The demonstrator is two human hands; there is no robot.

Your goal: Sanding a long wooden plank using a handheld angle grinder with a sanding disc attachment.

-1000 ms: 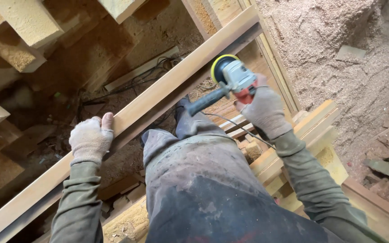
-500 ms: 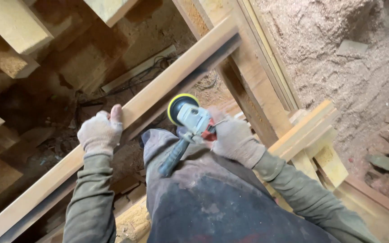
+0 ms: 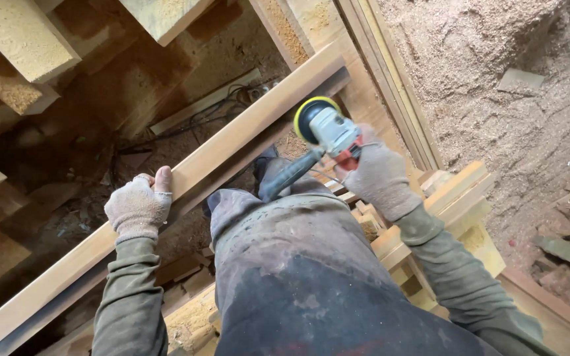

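A long pale wooden plank [image 3: 232, 142] runs diagonally from the lower left to the upper middle. My left hand [image 3: 138, 204], in a dusty fingerless glove, grips its near edge. My right hand [image 3: 379, 175], also gloved, holds a grey and red hand sander [image 3: 328, 132] with a round yellow-rimmed disc. The disc rests against the plank's near edge toward its far end. The sander's dark side handle [image 3: 288, 175] points down toward my knee.
Dusty trousers [image 3: 298, 264] fill the lower middle. Stacked wood strips [image 3: 443, 198] lie at the right, with a board frame [image 3: 377, 86] beyond. A heap of sawdust [image 3: 496, 79] covers the upper right. Thick timber blocks [image 3: 21, 46] and cables [image 3: 219, 105] lie at the upper left.
The sander swung in near my knee half a second ago and has moved back out along the plank toward its far end. My left hand stayed gripping the plank.
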